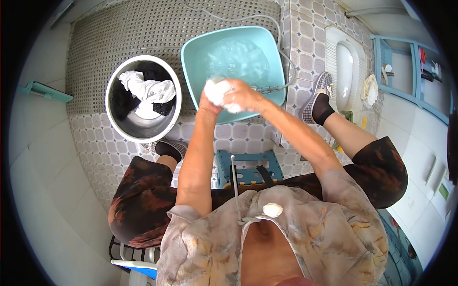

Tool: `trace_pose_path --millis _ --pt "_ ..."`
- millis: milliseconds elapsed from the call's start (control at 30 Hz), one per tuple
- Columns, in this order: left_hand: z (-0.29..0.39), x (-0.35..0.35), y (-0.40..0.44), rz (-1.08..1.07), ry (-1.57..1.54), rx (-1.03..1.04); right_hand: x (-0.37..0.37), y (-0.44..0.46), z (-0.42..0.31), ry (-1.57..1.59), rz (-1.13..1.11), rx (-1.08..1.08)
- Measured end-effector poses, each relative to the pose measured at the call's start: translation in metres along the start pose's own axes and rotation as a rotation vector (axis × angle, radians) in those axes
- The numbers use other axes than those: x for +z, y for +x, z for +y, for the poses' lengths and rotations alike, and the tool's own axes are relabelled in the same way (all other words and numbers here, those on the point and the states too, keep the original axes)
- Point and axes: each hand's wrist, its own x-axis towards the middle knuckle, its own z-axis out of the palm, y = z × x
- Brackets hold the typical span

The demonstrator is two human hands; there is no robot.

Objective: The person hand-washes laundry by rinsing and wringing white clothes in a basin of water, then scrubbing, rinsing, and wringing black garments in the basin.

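A bunched white cloth (217, 92) is held between my two hands over the near edge of the light blue basin (188, 62). My left hand (209, 103) grips the cloth from its left side. From the right, my right hand (244, 97) has its fingers wrapped over it. Rippling water (236, 59) stands in the basin. A shower head with a metal handle (269, 89) lies at the basin's right side, behind my right hand. Left of the basin, a metal tub (110, 100) holds a twisted white cloth (152, 89) and dark cloths (123, 101).
A perforated mat (90, 62) lies under both vessels. A hose (253, 18) curves behind the basin. At the right are a squat toilet (344, 71) and a blue shelf (405, 90). A blue stool (248, 164) stands between my legs.
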Motion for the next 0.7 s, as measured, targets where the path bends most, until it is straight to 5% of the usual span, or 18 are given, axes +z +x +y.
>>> trace_pose_path --millis 167,300,367,433,567,700 --pt "0.002 -0.036 0.001 -0.246 0.084 0.069 0.063 -0.031 -0.012 -0.974 0.172 -0.359" --pt "-0.001 -0.014 -0.004 -0.416 0.066 0.144 0.049 -0.005 0.011 -0.943 0.408 -0.441" --pt "-0.001 -0.01 0.014 -0.496 0.094 0.167 0.022 0.014 0.003 -1.061 0.436 -0.263" --pt "-0.012 0.06 -0.018 -0.034 0.157 0.088 -0.017 0.028 0.005 -1.054 0.517 -0.108" --pt "-0.002 0.075 -0.023 0.17 0.415 0.342 -0.062 0.055 0.011 -1.02 0.76 -0.094" --pt "0.014 0.053 -0.021 0.202 0.725 0.577 -0.094 0.067 0.03 -0.982 0.947 -0.433"
